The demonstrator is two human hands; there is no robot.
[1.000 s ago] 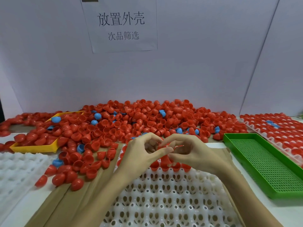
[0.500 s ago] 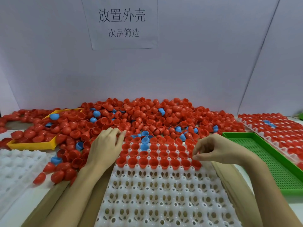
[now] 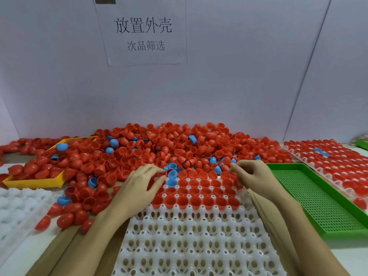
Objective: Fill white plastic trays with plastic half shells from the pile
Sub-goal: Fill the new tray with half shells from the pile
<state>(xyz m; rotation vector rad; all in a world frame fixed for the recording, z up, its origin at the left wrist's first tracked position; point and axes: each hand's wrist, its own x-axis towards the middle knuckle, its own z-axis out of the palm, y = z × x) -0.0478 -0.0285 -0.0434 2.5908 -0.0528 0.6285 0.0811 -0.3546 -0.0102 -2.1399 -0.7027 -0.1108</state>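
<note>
A big pile of red and blue half shells (image 3: pixel 159 148) lies along the back wall. The white plastic tray (image 3: pixel 189 240) sits in front of me; its far rows hold red shells (image 3: pixel 199 201) and a few blue ones (image 3: pixel 171 174). My left hand (image 3: pixel 139 186) is at the tray's far left corner, with its fingers curled round a red half shell (image 3: pixel 157 178). At the far right corner, where the tray meets the pile, my right hand (image 3: pixel 254 174) has curled fingers. Whether it holds a shell is hidden.
A yellow tray (image 3: pixel 33 183) half buried in shells stands at the left, with another white tray (image 3: pixel 18 208) below it. A green perforated tray (image 3: pixel 318 198) lies at the right, beyond it a tray filled with shells (image 3: pixel 338 168). Brown cardboard (image 3: pixel 65 248) lies under the middle tray.
My hands parted from the middle. The left went into the pile, then came to the tray's far left corner with a red shell. The right moved from the row's right end up to the pile's edge.
</note>
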